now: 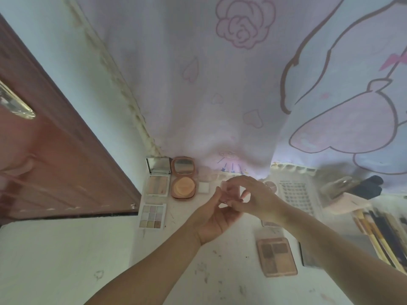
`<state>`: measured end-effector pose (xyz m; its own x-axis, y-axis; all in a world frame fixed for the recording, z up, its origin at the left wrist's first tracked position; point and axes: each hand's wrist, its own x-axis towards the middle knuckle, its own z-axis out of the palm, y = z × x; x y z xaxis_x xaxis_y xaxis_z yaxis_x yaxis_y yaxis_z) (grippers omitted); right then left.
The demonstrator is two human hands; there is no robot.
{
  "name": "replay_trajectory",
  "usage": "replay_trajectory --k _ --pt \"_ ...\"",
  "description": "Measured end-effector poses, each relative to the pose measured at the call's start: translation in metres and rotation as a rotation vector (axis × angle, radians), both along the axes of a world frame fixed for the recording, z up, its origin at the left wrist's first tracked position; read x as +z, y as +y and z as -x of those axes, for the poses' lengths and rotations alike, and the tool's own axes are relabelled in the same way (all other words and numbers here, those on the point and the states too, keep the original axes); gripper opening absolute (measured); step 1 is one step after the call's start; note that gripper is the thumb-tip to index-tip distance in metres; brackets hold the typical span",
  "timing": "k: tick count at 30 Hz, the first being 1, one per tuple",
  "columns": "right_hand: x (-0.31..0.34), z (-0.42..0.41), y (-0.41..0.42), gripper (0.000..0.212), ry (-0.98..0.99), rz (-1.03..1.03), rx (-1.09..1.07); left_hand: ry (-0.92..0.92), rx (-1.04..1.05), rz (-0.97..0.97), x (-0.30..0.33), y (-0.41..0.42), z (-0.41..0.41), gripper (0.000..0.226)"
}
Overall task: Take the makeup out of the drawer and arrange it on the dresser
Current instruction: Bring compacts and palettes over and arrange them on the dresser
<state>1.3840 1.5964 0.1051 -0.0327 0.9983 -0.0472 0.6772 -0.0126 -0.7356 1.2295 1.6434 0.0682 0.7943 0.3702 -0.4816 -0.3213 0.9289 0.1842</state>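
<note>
Both hands meet above tabletop (231,271), mid-frame. Left hand (217,219) and right hand (253,194) both pinch a small pale-pink compact (230,191), fingers curled on it, apparently prying it open; blurred, can't confirm.

Makeup already laid out at back-left: open square compact w/ mirror (158,179), round orange powder compact (183,178), small white square case (204,187), nine-pan palette (152,216). Brown four-pan palette (277,256) near right, brushes (383,236) at far right edge. Drawer not in view.

Risks (judgement):
- Small case held in air by fingertips only; if lid pops suddenly it may slip and drop, pan could crack.
- Right forearm passes over brown palette; lowering it could shove palette.
- Open mirrors upright at the back; a knock tips them.

Writing: none legible on any case.
</note>
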Motion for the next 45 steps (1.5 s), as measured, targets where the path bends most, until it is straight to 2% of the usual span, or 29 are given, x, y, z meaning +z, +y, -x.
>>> replay_trajectory --k 7,9,11,13,15,18,20,26,36,38,41,43,45 --pt "0.005 -0.005 0.0 0.022 0.107 0.019 -0.104 0.005 -0.05 -0.056 0.002 -0.002 0.004 0.047" --pt "0.005 -0.01 0.007 0.012 0.237 0.121 -0.185 0.043 -0.055 -0.016 0.001 -0.001 0.003 0.047" --pt "0.003 -0.015 0.015 0.016 0.397 0.206 -0.309 0.078 -0.07 0.041 -0.001 -0.001 0.004 0.047" --pt "-0.002 -0.019 0.019 0.016 0.448 0.229 -0.38 0.104 -0.079 0.093 -0.003 -0.001 0.005 0.046" --pt "-0.012 -0.019 0.02 0.012 0.391 0.238 -0.381 0.132 -0.054 0.162 -0.006 0.0 0.003 0.043" --pt "-0.028 -0.018 0.028 0.013 0.172 0.282 -0.376 0.215 0.037 0.27 -0.012 0.001 -0.002 0.034" --pt "-0.036 -0.019 0.039 0.014 0.102 0.305 -0.413 0.291 0.102 0.298 -0.018 0.004 -0.006 0.026" --pt "-0.057 -0.017 0.076 0.008 0.171 0.347 -0.396 0.458 0.221 0.255 -0.03 0.022 -0.015 0.01" --pt "-0.079 -0.014 0.097 0.018 0.159 0.35 -0.385 0.5 0.263 0.27 -0.026 0.038 -0.025 0.021" --pt "-0.079 -0.014 0.095 0.012 0.135 0.335 -0.366 0.495 0.263 0.268 -0.026 0.036 -0.027 0.02" --pt "-0.072 -0.019 0.086 0.024 0.104 0.306 -0.345 0.501 0.254 0.252 -0.027 0.034 -0.027 0.017" --pt "-0.064 -0.029 0.075 0.025 0.1 0.311 -0.363 0.523 0.243 0.234 -0.026 0.032 -0.029 0.015" --pt "-0.057 -0.048 0.058 0.021 -0.044 0.326 -0.347 0.568 0.223 0.222 -0.023 0.026 -0.033 0.019"
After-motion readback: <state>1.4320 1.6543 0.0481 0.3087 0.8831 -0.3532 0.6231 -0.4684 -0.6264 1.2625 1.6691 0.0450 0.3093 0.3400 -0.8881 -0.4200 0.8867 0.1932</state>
